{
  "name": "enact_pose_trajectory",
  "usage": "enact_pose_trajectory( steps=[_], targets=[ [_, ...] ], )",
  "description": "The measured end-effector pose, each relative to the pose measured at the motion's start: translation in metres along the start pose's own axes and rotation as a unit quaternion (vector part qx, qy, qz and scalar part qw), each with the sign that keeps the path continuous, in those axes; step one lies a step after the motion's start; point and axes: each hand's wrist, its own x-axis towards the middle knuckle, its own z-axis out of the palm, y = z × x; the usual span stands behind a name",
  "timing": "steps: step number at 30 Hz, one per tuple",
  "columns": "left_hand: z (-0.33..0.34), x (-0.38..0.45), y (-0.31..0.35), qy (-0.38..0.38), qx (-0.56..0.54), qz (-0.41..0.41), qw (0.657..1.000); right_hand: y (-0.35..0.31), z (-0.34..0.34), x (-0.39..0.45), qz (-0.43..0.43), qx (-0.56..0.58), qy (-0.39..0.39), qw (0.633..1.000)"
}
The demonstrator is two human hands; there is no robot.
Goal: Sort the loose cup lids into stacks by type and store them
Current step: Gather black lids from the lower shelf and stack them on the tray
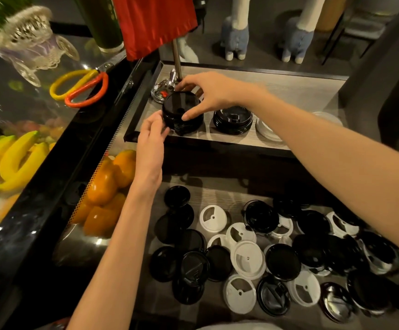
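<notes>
A stack of flat black lids [180,115] stands at the left end of the raised shelf [289,89]. My left hand [152,136] holds its near left side. My right hand [205,96] grips the top of the stack from the right, thumb on its front edge. To its right sit a stack of black sip lids [233,120] and a low stack of white lids [266,132], partly hidden by my right forearm. Several loose black and white lids [248,258] lie scattered on the lower surface near me.
A metal pole [177,60] with a red cloth [155,22] rises behind the stack. Scissors [81,89] lie on the glass case at left, with bananas [10,160] and orange peppers [107,182] inside. A dark wall [384,79] bounds the shelf at right.
</notes>
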Motion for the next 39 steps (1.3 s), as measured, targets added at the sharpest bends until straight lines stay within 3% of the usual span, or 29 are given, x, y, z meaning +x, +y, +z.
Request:
enact_pose_trajectory(
  steps=[10,14,16,20,24,27,32,36,39],
  targets=[
    [-0.007,0.002,-0.004,-0.021,0.102,0.028,0.994,-0.007,0.012,-0.017,0.016,-0.022,0.01,1.0],
    [-0.017,-0.038,-0.009,0.045,0.164,0.166,0.971,-0.026,0.035,-0.061,-0.034,0.082,0.215,0.972],
    [-0.027,-0.058,-0.029,0.037,0.196,0.189,0.962,-0.036,0.061,-0.096,-0.047,0.146,0.26,0.953],
    [-0.059,-0.074,-0.118,-0.036,0.337,0.053,0.939,-0.03,0.148,-0.149,0.036,0.243,0.124,0.961],
    [-0.082,-0.083,-0.201,-0.074,0.449,-0.081,0.887,-0.004,0.237,-0.145,0.159,0.18,-0.028,0.97],
    [-0.084,-0.085,-0.221,-0.076,0.497,-0.164,0.849,-0.002,0.273,-0.123,0.167,0.158,-0.069,0.971],
    [-0.083,-0.087,-0.23,-0.086,0.498,-0.189,0.842,-0.009,0.297,-0.075,0.124,0.108,-0.09,0.982],
    [-0.082,-0.086,-0.234,-0.068,0.477,-0.16,0.862,-0.001,0.305,-0.057,0.123,0.038,-0.128,0.983],
    [-0.082,-0.084,-0.237,-0.074,0.451,-0.142,0.878,0.009,0.309,-0.063,0.132,0.053,-0.097,0.985]
  ],
)
